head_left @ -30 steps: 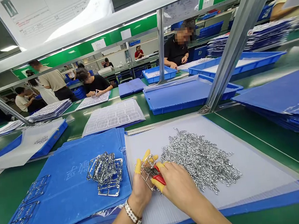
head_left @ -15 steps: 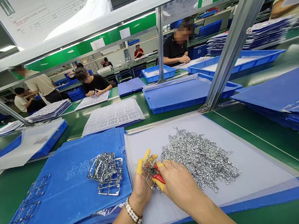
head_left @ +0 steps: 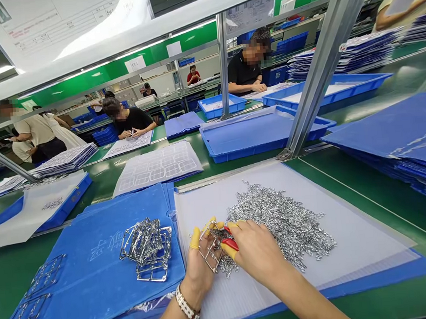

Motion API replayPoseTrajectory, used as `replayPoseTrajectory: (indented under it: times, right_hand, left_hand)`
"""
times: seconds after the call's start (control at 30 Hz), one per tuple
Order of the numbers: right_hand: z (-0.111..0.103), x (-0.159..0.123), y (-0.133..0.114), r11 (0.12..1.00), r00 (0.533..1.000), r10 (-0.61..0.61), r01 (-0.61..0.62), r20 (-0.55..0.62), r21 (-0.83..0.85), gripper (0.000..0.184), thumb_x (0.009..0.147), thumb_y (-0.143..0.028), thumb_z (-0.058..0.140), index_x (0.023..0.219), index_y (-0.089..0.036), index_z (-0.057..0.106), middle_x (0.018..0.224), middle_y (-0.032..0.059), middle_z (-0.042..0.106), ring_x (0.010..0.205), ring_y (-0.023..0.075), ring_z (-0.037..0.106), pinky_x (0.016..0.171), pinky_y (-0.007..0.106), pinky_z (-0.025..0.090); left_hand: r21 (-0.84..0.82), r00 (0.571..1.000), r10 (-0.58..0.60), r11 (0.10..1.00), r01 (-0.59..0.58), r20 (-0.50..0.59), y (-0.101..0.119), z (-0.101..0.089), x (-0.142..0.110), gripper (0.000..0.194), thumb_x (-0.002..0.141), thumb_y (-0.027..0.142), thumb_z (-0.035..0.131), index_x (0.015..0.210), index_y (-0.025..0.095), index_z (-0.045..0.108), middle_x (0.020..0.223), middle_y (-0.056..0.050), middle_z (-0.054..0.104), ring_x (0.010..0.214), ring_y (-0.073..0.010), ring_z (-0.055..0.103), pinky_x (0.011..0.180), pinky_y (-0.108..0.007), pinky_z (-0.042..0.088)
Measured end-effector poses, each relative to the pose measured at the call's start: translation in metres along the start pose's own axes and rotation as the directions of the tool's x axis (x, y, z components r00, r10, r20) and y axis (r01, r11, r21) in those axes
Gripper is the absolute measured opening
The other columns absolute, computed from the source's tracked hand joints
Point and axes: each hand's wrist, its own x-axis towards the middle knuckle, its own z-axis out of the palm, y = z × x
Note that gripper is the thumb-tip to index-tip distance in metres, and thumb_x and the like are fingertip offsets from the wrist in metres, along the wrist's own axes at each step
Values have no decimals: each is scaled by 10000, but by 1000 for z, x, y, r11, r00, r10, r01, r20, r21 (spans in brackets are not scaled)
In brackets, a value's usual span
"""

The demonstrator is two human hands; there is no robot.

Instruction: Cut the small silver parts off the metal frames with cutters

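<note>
My left hand [head_left: 198, 271], with yellow finger covers, grips a small silvery metal sprue frame [head_left: 210, 258] with thin crossbars. In my right hand [head_left: 259, 249] are red-handled nippers [head_left: 230, 244], their jaws hidden at the frame's right side. Both hands are above a white sheet [head_left: 224, 301]. Right behind them spreads a heap of small shiny metal pieces [head_left: 284, 222], with some pieces lying just below the frame. A tangled stack of similar frames [head_left: 146, 248] rests on a blue sheet [head_left: 97, 281] to the left, and two more lie flat near its left edge.
Farther back stand a blue tray [head_left: 248, 137], a printed white sheet [head_left: 158, 166] and a paper-lined tray [head_left: 65, 205]. A slanted metal post [head_left: 313, 82] rises behind the heap. Blue sheets [head_left: 398, 125] are stacked at right. Several people work at benches beyond.
The view has shifted slightly, so most things sit a little farther left. My hands keep their hold on the frame and nippers; more loose pieces show below the frame.
</note>
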Motion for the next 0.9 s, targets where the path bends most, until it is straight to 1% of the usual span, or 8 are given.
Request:
replayPoseTrajectory:
  times: [0.13, 0.3, 0.43, 0.5, 0.57, 0.7, 0.9]
  right_hand:
    - [-1, 0, 0, 1000, 1000, 3, -3, 20, -2, 238, 852, -374, 556, 967, -185, 641, 939, 90, 672, 908, 269, 600, 749, 372, 408]
    - [-4, 2, -2, 1000, 1000, -3, 4, 28, -30, 214, 849, -351, 557, 950, -187, 651, 914, 95, 673, 891, 266, 612, 725, 356, 416]
    - [-6, 3, -3, 999, 1000, -16, 16, 19, -41, 179, 851, -309, 554, 943, -190, 653, 878, 93, 669, 837, 259, 623, 684, 346, 410]
    - [-6, 0, -1, 999, 1000, -10, 10, 4, -44, 172, 850, -310, 562, 935, -188, 649, 882, 91, 666, 848, 261, 617, 695, 349, 404]
    - [-6, -5, 2, 999, 1000, 6, -6, -3, -43, 195, 843, -330, 579, 958, -186, 642, 908, 93, 665, 890, 272, 603, 720, 359, 396]
    - [0, -14, 8, 999, 999, 24, -23, 31, -43, 195, 838, -319, 572, 963, -184, 635, 933, 100, 663, 920, 281, 582, 742, 376, 376]
    - [12, -14, 6, 1000, 999, 11, -10, 47, -24, 211, 849, -340, 538, 939, -175, 633, 939, 102, 657, 921, 293, 572, 747, 398, 365]
  left_hand:
    - [34, 1000, -1, 999, 1, 14, -1, -2, 0, 518, 884, 517, 426, 1256, 192, 580, 1233, -98, 615, 1162, -261, 514, 883, -338, 420]
    - [70, 1000, 19, 997, -18, -9, -3, -5, 2, 514, 877, 522, 440, 1259, 207, 577, 1243, -91, 609, 1183, -266, 501, 905, -348, 416]
    - [82, 998, 36, 996, -31, -59, -2, -3, 1, 481, 869, 507, 474, 1210, 196, 609, 1242, -92, 607, 1168, -257, 511, 908, -340, 427]
    - [55, 998, 34, 998, -31, -58, 0, 0, 0, 482, 877, 504, 460, 1195, 176, 614, 1239, -106, 605, 1125, -245, 535, 886, -333, 444]
    - [-5, 999, 17, 1000, -17, -35, 3, 2, 0, 492, 884, 512, 435, 1179, 162, 616, 1242, -119, 598, 1083, -244, 557, 854, -345, 467]
    - [-111, 1000, -22, 994, 22, -1, 9, 3, 1, 497, 874, 533, 426, 1134, 158, 624, 1269, -128, 573, 1057, -282, 575, 787, -411, 504]
    - [-117, 1000, -12, 993, 10, -16, 8, 1, 1, 495, 873, 522, 436, 1132, 143, 621, 1295, -141, 553, 1062, -280, 581, 747, -370, 509]
